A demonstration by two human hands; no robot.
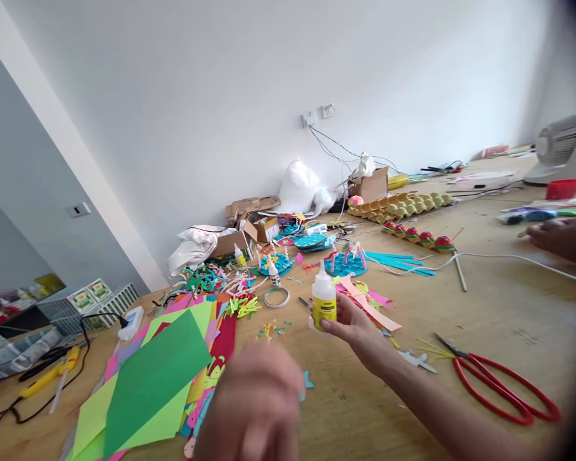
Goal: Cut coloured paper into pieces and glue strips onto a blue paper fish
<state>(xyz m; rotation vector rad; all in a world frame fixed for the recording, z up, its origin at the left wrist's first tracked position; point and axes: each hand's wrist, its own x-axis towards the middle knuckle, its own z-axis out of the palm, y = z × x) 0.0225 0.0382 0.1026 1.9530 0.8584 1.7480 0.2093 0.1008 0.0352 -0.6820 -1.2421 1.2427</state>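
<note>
My right hand (pixel 352 326) is wrapped round a small glue bottle (pixel 324 301) with a yellow label and a clear pointed nozzle, held upright above the table. Close to the camera, my left hand (pixel 262 397) is blurred by motion. Its fingers look curled in, and a pale spot shows at their tips; what they hold, if anything, cannot be made out. Behind the bottle lie pink and orange paper strips (pixel 369 304). Left of it are a roll of tape (pixel 276 297) and tiny paper scraps (pixel 271 330).
Coloured paper sheets (pixel 158 378) pile up at left, near a yellow glue gun (pixel 50 374). Red-handled scissors (pixel 504 387) lie at right. Blue decorated discs (pixel 345 264), another glue bottle (pixel 274 274) and egg cartons (pixel 403 207) stand farther back. Another person's hand (pixel 564 238) rests at right.
</note>
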